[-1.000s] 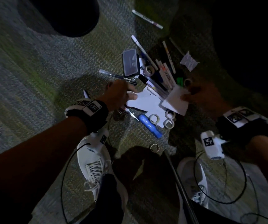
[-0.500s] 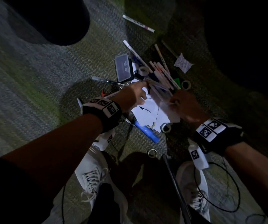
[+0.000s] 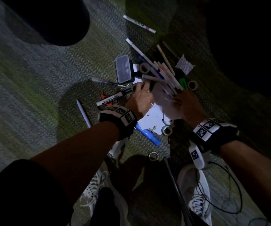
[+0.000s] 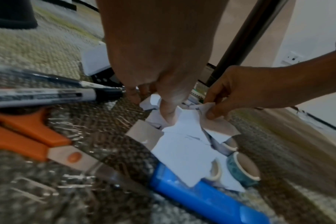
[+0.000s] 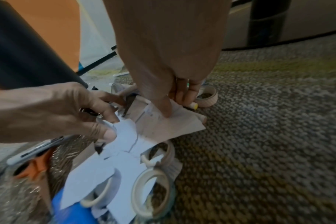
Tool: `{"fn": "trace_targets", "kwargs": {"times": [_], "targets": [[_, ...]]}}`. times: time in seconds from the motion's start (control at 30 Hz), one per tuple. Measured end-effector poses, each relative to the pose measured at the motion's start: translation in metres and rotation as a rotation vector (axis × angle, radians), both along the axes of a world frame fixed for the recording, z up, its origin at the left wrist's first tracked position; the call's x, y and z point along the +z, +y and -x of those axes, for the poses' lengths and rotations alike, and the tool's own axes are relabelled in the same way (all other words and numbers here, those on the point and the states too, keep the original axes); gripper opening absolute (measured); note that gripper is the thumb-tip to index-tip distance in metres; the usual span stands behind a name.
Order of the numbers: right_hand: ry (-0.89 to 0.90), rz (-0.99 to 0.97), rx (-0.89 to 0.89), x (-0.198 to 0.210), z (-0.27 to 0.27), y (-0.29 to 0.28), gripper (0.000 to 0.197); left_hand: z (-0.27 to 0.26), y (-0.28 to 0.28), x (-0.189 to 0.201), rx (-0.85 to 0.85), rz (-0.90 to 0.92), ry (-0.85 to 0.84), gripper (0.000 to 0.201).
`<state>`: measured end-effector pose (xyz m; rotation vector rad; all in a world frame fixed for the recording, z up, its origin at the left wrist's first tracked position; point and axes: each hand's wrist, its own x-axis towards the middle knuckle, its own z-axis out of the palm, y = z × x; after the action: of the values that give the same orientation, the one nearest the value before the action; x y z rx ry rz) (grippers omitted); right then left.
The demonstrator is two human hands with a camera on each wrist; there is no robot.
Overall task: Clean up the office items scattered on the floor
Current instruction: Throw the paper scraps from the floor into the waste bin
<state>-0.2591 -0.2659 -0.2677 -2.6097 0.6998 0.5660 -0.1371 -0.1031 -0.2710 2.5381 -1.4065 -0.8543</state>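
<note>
Gathering the loose white paper scraps (image 3: pixel 149 121) from the grey-green woven carpet (image 3: pixel 50 70) looks like the step in hand, and the pile is awkward. The left hand (image 3: pixel 141 98) has its fingers curled down onto the scraps, the thumb pressing one piece near the middle of the heap; whether anything is truly pinched I cannot tell. The right hand (image 3: pixel 187 105) pinches a beige-tinted sheet of paper (image 5: pixel 163 125) between thumb and fingers, with the ends of several white marker pens (image 3: pixel 165 75) just beside its fingertips. The scraps overlap and are torn into odd shapes, so a pull from one side would likely drag only the top piece — the rest sliding off or ripping further. Pale rolls of tape (image 5: pixel 152 191) sit partly on the paper; lifting the sheets could tip them and send them rolling across the carpet. The orange-handled scissors (image 4: pixel 29 136) lie just beside the left wrist, blades toward the blue plastic tube (image 4: pixel 201 197) — a careless sweep there risks a nick.
</note>
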Motion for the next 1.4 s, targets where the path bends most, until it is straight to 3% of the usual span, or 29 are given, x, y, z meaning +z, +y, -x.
{"fn": "trace_targets", "kwargs": {"times": [0.13,0.3,0.47,0.57,0.67,0.8,0.87,0.97,1.13,1.2,1.27,1.33,1.4], "targets": [[-0.032,-0.024,-0.082,0.009,0.001,-0.001,0.016,0.007,-0.009,0.003,-0.063,0.034,0.068,0.023],[-0.053,-0.277,-0.068,0.018,0.001,0.019,0.018,0.014,-0.014,0.005,-0.031,0.078,0.288,0.013],[-0.097,-0.224,-0.068,-0.004,0.012,0.031,0.020,0.011,-0.003,0.003,0.056,0.082,0.454,0.010],[-0.129,-0.281,-0.154,-0.010,0.009,0.034,0.032,-0.006,0.019,0.001,0.109,0.205,0.461,0.021],[-0.260,-0.325,-0.190,-0.005,0.000,0.040,0.052,-0.026,0.040,0.004,0.158,0.218,0.372,0.015],[-0.213,-0.250,-0.185,0.004,-0.011,0.049,0.034,-0.042,0.064,0.010,0.160,0.282,0.318,0.008],[-0.234,-0.309,-0.241,-0.001,-0.013,0.051,0.038,-0.047,0.071,0.007,0.091,0.300,0.257,0.011],[-0.147,-0.423,-0.343,-0.004,-0.013,0.055,0.043,-0.051,0.071,0.006,0.157,0.321,0.301,0.012],[-0.186,-0.440,-0.473,-0.007,-0.012,0.049,0.042,-0.059,0.076,0.006,0.222,0.315,0.287,0.013],[-0.227,-0.403,-0.543,-0.011,-0.009,0.041,0.046,-0.060,0.077,0.008,0.211,0.311,0.256,0.018],[-0.223,-0.381,-0.540,-0.010,-0.009,0.044,0.066,-0.057,0.074,0.009,0.194,0.319,0.236,0.026],[-0.155,-0.179,-0.407,-0.011,-0.010,0.057,0.090,-0.054,0.069,0.010,0.210,0.334,0.231,0.033],[-0.169,-0.001,-0.296,-0.009,-0.012,0.072,0.094,-0.051,0.065,0.009,0.234,0.331,0.225,0.038]]}}
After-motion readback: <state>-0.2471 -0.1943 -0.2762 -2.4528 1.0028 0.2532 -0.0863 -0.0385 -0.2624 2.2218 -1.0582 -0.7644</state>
